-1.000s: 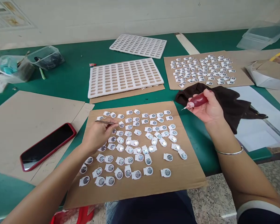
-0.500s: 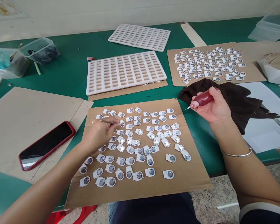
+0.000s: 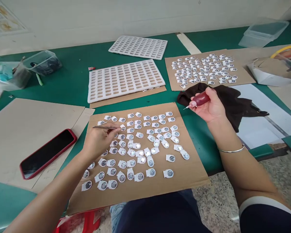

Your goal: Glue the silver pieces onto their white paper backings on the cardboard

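The left hand [image 3: 100,137] pinches slim silver metal tweezers [image 3: 104,127], their long axis running nearly level across the view, and a small white tag with a round silver disc [image 3: 123,127] lies immediately right of its fingertips; whether the tips grip that tag is too small to tell. It sits toward the far left of a brown cardboard sheet [image 3: 184,174], among many similar tags. The left hand is clearly the nearer. The right hand [image 3: 212,108], palm upturned, fingers curled around a dark red squeeze bottle [image 3: 201,98], hangs well apart, past the sheet's right edge; the bottle slants down leftward, its thin nozzle pointing toward the sheet. Behind, on the green tabletop [image 3: 72,77], a white gridded tray [image 3: 126,91] rests on cardboard, its cells showing brown. At far left, one see-through plastic tub [image 3: 16,84] holds something turquoise [image 3: 3,72], and another [image 3: 48,55] holds dark material [image 3: 47,68].
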Available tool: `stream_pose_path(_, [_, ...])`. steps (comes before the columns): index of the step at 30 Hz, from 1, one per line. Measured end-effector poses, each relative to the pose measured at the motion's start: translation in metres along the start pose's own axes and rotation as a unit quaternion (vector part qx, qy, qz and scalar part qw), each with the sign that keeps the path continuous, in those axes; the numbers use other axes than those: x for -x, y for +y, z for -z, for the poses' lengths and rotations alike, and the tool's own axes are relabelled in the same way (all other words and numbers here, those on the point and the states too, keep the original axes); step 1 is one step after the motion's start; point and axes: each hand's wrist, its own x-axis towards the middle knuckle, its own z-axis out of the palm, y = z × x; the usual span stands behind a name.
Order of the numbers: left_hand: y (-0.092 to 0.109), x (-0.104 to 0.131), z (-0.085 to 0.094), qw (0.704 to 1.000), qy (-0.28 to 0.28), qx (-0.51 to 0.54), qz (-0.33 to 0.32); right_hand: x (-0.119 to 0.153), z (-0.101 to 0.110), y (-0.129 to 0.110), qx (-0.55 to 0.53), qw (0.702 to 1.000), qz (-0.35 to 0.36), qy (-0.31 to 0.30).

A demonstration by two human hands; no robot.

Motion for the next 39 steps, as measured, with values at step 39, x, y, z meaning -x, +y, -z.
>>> stream_pose_path(39, [0.016, -0.007, -0.016, 0.998, -0.036, -0.022, -0.057, 0.001, 0.000, -0.002, 0.002, 1.000, -0.001, -0.017])
